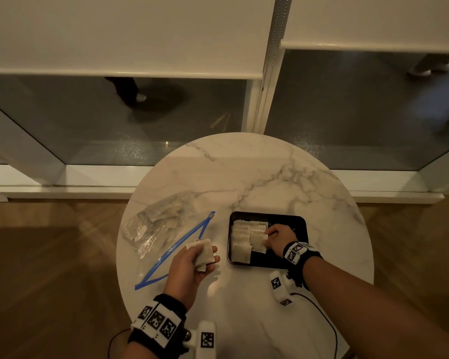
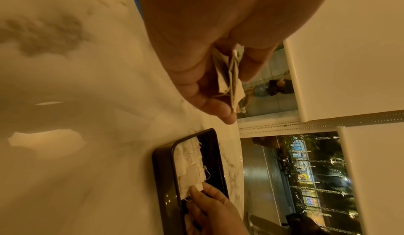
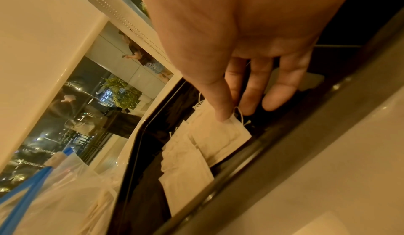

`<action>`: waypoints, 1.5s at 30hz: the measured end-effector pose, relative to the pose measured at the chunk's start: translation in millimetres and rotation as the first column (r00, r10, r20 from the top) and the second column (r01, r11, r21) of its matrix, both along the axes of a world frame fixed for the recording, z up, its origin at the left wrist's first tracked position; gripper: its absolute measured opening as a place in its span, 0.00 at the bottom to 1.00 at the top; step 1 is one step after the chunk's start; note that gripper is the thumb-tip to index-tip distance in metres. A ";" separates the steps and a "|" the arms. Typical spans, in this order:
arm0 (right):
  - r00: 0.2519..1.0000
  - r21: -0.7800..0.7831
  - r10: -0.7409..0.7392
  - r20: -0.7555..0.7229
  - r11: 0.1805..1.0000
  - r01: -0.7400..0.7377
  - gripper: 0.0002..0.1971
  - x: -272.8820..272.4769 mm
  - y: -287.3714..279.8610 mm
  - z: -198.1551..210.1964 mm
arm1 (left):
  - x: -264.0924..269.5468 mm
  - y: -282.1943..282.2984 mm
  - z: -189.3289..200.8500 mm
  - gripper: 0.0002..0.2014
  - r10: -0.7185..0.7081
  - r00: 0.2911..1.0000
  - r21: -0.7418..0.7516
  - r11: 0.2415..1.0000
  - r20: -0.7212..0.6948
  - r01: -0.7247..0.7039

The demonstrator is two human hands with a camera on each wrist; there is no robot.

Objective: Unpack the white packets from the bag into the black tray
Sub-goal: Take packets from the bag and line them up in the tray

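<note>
Black rectangular plastic tray (image 1: 302, 221) on the round white marble tabletop (image 1: 244, 177): white paper packets (image 1: 241, 242) in two overlapping columns fill its left half, exact count unclear, right half bare. Right hand (image 1: 279, 235) has its fingers (image 3: 220, 104) straight, thumb tip pressing the nearest packet (image 3: 218, 135). Left hand (image 1: 189, 265) grips a small stack of packets (image 1: 202, 253) above the tabletop between the tray and the clear blue-zip plastic bag (image 1: 156, 229), which has more inside.

- I saw bare bench (image 1: 257, 177) behind the black tray (image 1: 302, 221), and a clear lane between the tray and the bag (image 1: 156, 226).
- The tray's right half lay open; white packets (image 1: 244, 242) filled its left.
- My right hand (image 1: 279, 235) blocked the tray's middle; my left hand (image 1: 189, 265) occupied the gap's near end.
</note>
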State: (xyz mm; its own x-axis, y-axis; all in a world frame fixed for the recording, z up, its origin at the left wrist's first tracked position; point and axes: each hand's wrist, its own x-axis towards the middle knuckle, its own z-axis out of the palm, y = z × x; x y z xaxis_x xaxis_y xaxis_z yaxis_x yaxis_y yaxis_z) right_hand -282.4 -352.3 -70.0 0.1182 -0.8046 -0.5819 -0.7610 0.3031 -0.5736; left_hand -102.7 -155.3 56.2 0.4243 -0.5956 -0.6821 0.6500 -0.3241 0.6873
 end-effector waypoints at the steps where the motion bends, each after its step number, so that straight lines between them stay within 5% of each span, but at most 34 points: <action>1: 1.000 -0.003 0.013 0.000 1.000 -0.013 0.11 -0.7 -0.5 0.5 | -0.6 0.5 -0.4 0.10 -0.003 1.000 0.004 1.000 0.003 0.003; 17: 0.993 -0.005 0.117 0.006 0.993 -0.117 0.15 -4.3 -5.1 7.7 | -9.0 4.8 -0.6 0.12 -0.040 0.997 0.022 0.999 0.072 0.038; 23: 0.996 -0.104 0.084 -0.031 0.991 -0.087 0.08 -5.3 -3.6 12.0 | -11.1 6.1 0.9 0.11 -0.038 0.995 0.019 0.999 0.090 0.037; 30: 0.989 -0.021 0.129 -0.065 0.991 -0.131 0.13 -1.4 -8.5 10.2 | -10.2 9.3 -0.3 0.11 -0.024 0.996 0.029 0.999 0.090 0.021; 45: 0.990 -0.045 0.131 -0.043 0.990 -0.133 0.06 -1.7 -6.5 1.5 | -3.0 11.4 0.3 0.10 0.006 0.997 0.037 0.999 0.075 -0.009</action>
